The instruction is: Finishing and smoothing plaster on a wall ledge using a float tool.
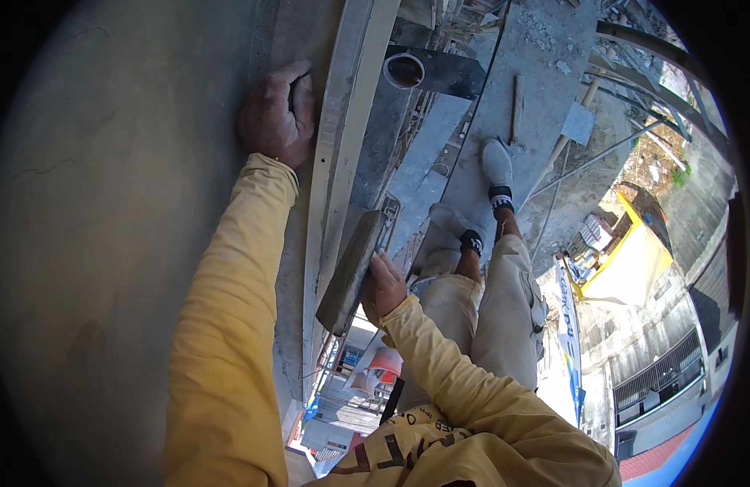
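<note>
My left hand (279,114) is curled against the grey plastered wall (131,203), its knuckles dusty. It lies beside a long pale straight strip (342,146) running along the wall's edge; anything between its fingers is hidden. Lower and to the right, my right hand (383,286) is closed on a plastering trowel (348,276). The trowel's long rectangular grey blade is tilted, close to the strip's right side. My fingers cover most of its grip.
I stand on a dusty scaffold plank (529,89) high above the ground. A hammer-like tool (517,109) lies past my shoes. A round container (403,71) sits on a dark board. Scaffold poles (598,178) cross at right; an orange bucket (386,365) shows below.
</note>
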Tool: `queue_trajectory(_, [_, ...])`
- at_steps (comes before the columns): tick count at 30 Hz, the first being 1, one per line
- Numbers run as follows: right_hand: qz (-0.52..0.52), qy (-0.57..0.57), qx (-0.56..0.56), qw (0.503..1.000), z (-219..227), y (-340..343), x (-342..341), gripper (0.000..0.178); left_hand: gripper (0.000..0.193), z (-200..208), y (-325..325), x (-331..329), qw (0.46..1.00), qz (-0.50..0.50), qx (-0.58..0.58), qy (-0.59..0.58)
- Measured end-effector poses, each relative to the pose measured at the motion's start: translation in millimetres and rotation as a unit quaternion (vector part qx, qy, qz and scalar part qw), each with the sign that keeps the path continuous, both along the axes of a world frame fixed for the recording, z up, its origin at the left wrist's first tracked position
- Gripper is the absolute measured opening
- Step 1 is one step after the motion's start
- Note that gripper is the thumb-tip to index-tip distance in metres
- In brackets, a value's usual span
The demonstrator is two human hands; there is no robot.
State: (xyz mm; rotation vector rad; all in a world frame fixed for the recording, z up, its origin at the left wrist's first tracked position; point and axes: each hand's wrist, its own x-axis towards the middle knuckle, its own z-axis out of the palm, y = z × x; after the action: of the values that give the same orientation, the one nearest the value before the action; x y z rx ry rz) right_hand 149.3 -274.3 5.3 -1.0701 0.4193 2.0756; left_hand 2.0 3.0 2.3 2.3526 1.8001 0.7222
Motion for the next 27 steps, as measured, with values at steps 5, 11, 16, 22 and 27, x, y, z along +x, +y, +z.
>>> queue_trajectory(5, [-0.037, 0.194, -0.237, 0.951, -22.9, -4.3, -23.0, 0.046, 0.018, -4.5, -1.8, -1.1, 1.000, -0.006, 0.018, 0.002])
queue_trajectory(11, [-0.026, 0.121, -0.187, 0.975, -25.2, 52.8, -12.6, 0.047, 0.019, -2.9, -4.0, -7.3, 1.000, -0.006, 0.028, 0.012])
queue_trajectory(16, [0.015, -0.003, -0.052, 0.999, -36.3, 110.8, 8.5, 0.042, 0.020, -2.8, -3.2, -3.2, 1.000, -0.010, 0.025, 0.009])
queue_trajectory(22, [-0.072, 0.015, 0.061, 0.995, -68.1, 182.6, 38.9, 0.035, 0.020, 0.0, -1.9, 3.9, 1.000, 0.001, -0.014, -0.003])
queue_trajectory(27, [-0.062, -0.059, 0.103, 0.991, -74.5, 270.5, 60.7, 0.032, 0.024, 4.0, -5.9, -5.4, 1.000, -0.010, -0.012, 0.007])
